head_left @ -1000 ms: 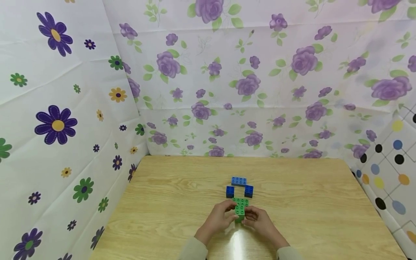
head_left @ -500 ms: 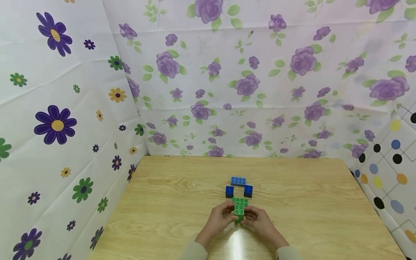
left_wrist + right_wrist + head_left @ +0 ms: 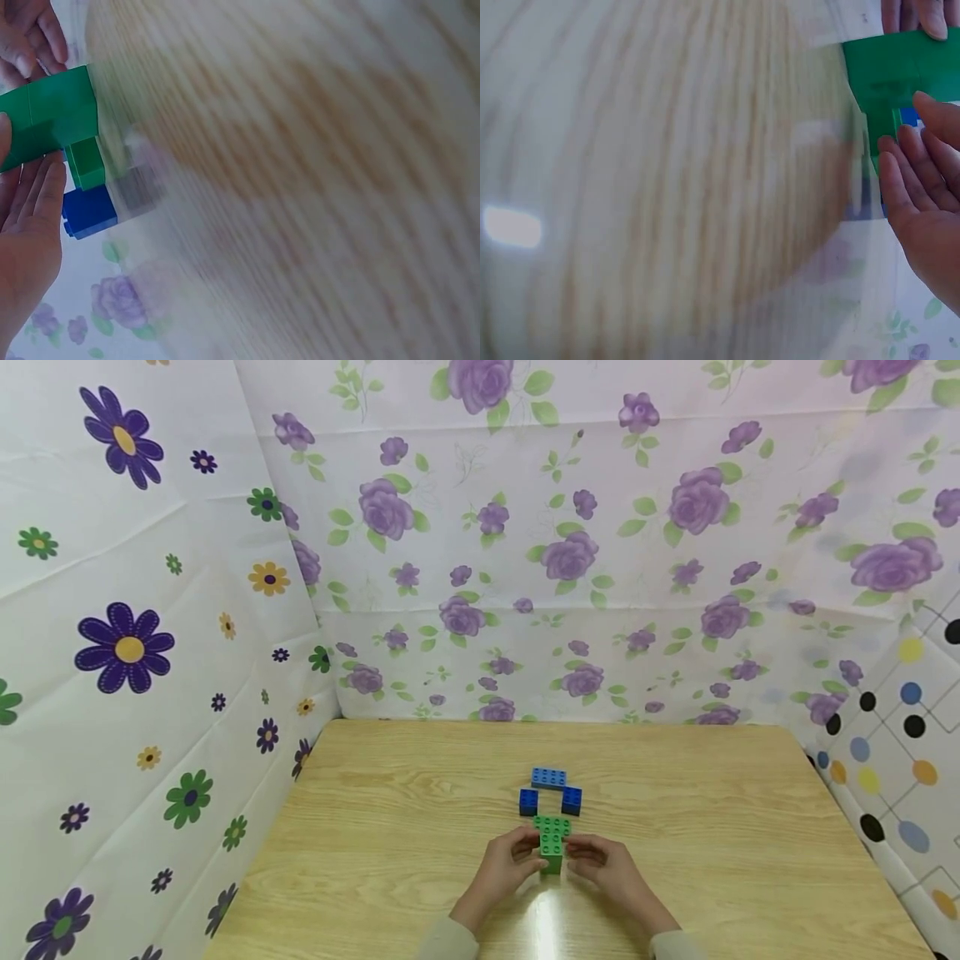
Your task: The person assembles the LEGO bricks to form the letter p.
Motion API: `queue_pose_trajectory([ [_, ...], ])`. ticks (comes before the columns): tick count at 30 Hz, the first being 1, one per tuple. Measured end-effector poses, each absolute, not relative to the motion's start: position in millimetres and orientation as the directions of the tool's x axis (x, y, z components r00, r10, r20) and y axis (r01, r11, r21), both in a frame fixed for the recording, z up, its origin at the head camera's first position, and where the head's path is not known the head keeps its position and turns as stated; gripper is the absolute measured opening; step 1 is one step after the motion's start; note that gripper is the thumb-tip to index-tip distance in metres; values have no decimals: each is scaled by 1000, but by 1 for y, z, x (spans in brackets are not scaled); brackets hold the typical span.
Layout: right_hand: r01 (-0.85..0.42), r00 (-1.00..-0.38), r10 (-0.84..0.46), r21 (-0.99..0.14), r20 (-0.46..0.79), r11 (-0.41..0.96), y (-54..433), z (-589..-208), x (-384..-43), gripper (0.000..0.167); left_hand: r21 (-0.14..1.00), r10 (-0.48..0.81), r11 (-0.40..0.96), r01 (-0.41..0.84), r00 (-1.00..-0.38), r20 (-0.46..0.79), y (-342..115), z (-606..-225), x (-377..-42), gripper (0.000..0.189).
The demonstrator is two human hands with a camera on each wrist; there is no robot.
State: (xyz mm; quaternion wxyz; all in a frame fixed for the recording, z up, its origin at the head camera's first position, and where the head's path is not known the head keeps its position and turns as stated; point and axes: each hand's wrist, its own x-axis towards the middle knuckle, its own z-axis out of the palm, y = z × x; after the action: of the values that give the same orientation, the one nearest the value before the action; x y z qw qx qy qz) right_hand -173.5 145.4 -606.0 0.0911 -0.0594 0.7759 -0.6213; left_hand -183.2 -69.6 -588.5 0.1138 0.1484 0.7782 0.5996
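Near the table's front middle stands a tall green block stack (image 3: 551, 852), with a lower green block (image 3: 553, 821) directly behind it. My left hand (image 3: 506, 862) holds the stack at its left side, thumb near the front and fingers further back. In the left wrist view a faint seam crosses the green stack (image 3: 52, 109). My right hand (image 3: 606, 868) is at the stack's right side with its fingers loosely extended, a small gap showing between thumb and stack. The right wrist view shows that right hand (image 3: 926, 195) with its palm turned up beside the green stack (image 3: 900, 67).
Two dark blue blocks, a left one (image 3: 528, 802) and a right one (image 3: 572, 801), stand just beyond the green ones. A lighter blue block (image 3: 549, 777) lies behind them. Flowered cloth (image 3: 465, 527) hangs along the back of the wooden table (image 3: 375, 827).
My right hand has eased slightly rightward, its thumb coming away from the green stack. The left hand keeps its place, and the blocks stay where they were.
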Motion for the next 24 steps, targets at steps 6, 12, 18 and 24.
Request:
queue_pose_trajectory([
  [6, 80, -994, -55, -971, -95, 226, 147, -603, -184, 34, 970, 366, 228, 84, -931, -5, -71, -589, -183, 38],
  [12, 71, -996, -41, -977, -81, 199, 148, -603, -196, 34, 971, 366, 223, 81, -931, -6, -71, -590, -183, 37],
  [18, 20, -994, -98, -981, -39, 192, 146, -609, -204, 40, 975, 367, 209, 73, -930, -9, -72, -590, -182, 37],
  [24, -19, -989, -148, -981, -10, 195, 143, -615, -210, 44, 981, 362, 186, 59, -932, -12, -72, -594, -182, 38],
])
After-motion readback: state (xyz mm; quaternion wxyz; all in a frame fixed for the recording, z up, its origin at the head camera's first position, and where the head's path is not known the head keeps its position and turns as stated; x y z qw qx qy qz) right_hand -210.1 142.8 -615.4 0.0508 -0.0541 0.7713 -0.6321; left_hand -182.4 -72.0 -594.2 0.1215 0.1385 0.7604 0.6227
